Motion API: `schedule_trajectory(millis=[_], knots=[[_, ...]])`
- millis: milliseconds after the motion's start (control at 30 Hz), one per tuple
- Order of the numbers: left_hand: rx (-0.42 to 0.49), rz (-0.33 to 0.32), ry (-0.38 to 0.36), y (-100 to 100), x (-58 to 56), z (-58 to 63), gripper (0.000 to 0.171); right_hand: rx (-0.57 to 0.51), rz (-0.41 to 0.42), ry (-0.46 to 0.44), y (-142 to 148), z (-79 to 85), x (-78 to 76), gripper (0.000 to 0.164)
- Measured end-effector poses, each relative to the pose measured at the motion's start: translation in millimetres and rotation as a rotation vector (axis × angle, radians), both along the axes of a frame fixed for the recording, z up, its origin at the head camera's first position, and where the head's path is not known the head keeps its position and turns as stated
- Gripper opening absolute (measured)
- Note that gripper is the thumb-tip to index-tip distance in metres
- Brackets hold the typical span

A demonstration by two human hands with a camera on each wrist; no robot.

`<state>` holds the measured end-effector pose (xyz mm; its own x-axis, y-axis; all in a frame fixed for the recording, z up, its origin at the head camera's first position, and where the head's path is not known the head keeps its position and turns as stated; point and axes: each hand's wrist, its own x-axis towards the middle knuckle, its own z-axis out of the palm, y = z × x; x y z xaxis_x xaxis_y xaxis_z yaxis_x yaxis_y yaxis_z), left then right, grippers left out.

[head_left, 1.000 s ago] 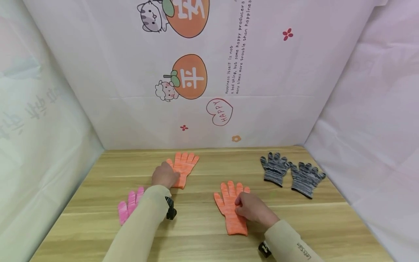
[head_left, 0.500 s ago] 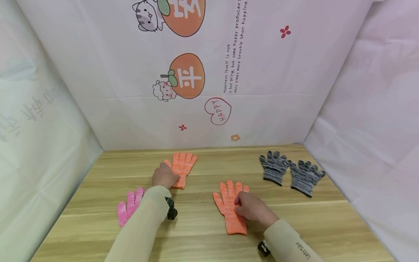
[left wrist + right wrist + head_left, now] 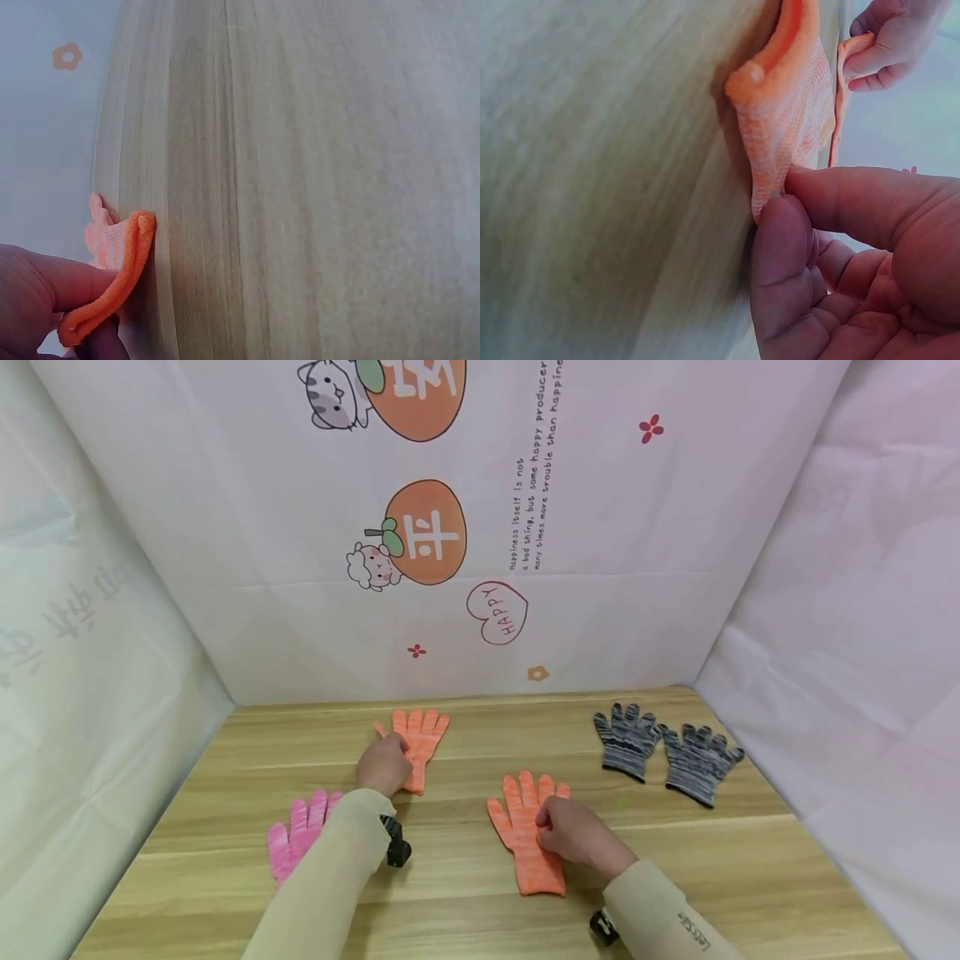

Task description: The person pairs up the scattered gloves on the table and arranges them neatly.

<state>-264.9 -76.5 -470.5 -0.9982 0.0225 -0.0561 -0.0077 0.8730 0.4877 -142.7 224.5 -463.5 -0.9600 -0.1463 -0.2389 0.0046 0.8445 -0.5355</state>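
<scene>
Two orange knitted gloves lie apart on the wood-patterned table. My left hand [image 3: 382, 765] pinches the farther orange glove [image 3: 423, 745] at its left side. In the left wrist view, thumb and fingers hold its lifted orange cuff [image 3: 120, 285]. My right hand [image 3: 576, 835] pinches the right edge of the nearer orange glove [image 3: 529, 837], which lies with its fingers pointing away. The right wrist view shows that glove's edge [image 3: 769, 157] raised between thumb and index finger. The left hand covers part of the farther glove.
A pink glove [image 3: 294, 845] lies front left, partly hidden by the left sleeve [image 3: 322, 885]. Two grey-black gloves [image 3: 628, 742] lie side by side at the back right. White printed sheets [image 3: 600, 610] wall the table [image 3: 450, 868] at the back and both sides.
My left hand has shifted slightly to the right over the farther orange glove. The head view has turned a little. My right hand keeps its place on the nearer glove.
</scene>
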Motion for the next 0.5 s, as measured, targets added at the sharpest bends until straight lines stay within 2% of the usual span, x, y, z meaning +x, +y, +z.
schedule_trajectory(millis=[267, 500], knots=[[0.020, -0.017, 0.007, 0.1, 5.4, 7.7, 0.032, 0.003, -0.014, -0.015, 0.1, 0.9, -0.4, 0.015], [0.042, -0.039, 0.041, -3.4, 14.5, 18.7, 0.037, 0.013, -0.013, -0.018, -0.2, 1.3, -1.0, 0.015]])
